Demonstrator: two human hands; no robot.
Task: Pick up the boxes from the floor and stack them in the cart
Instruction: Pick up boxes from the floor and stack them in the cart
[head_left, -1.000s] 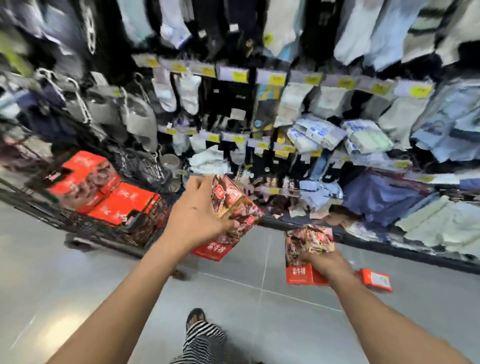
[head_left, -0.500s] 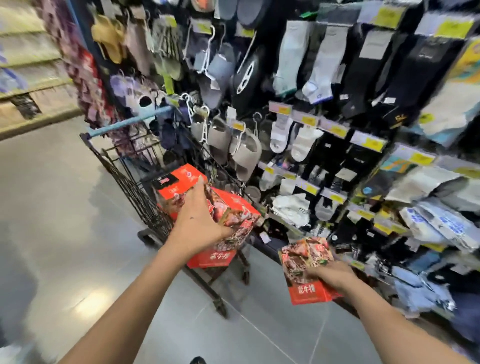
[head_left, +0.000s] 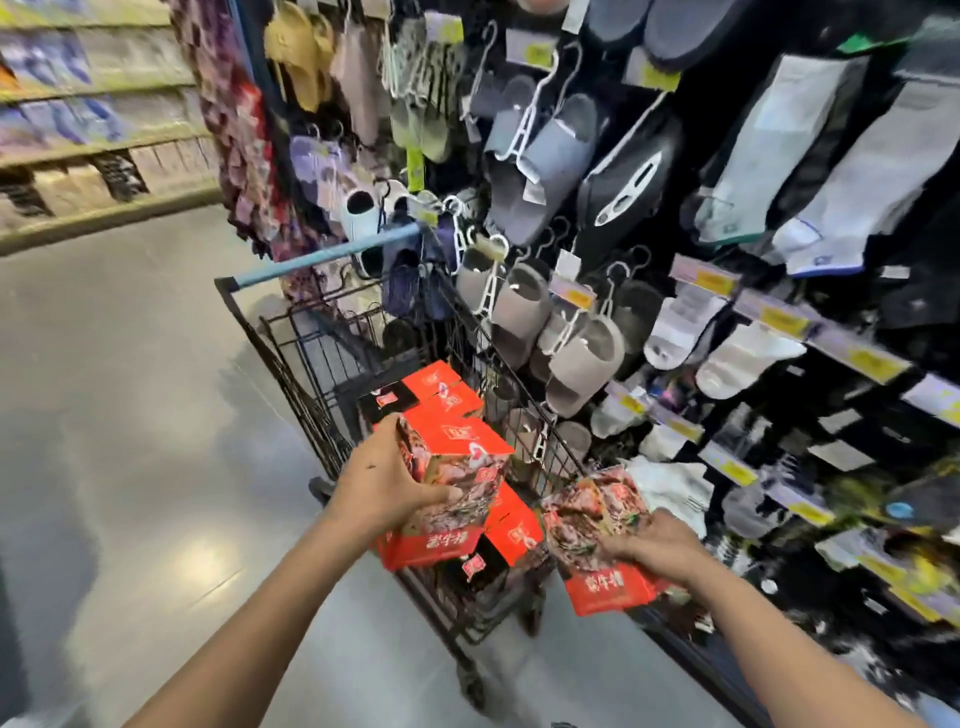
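Observation:
My left hand (head_left: 382, 483) grips a red box with a food picture (head_left: 457, 478) and holds it over the near end of the black wire cart (head_left: 291, 374). My right hand (head_left: 657, 545) grips a second red box (head_left: 597, 525) just right of the cart, beside the display rack. Several red boxes (head_left: 441, 389) lie stacked inside the cart basket, partly hidden behind the box in my left hand.
The cart has a blue handle bar (head_left: 322, 257) at its far end and stands close against a rack of hanging slippers (head_left: 540, 150) and socks (head_left: 810, 150) on the right. Grey shiny floor (head_left: 119, 415) opens to the left. Shelves (head_left: 93, 130) line the far left.
The view has turned up and left from the floor to the cart. Both hands have carried their boxes to the cart; the left box now hangs over the basket.

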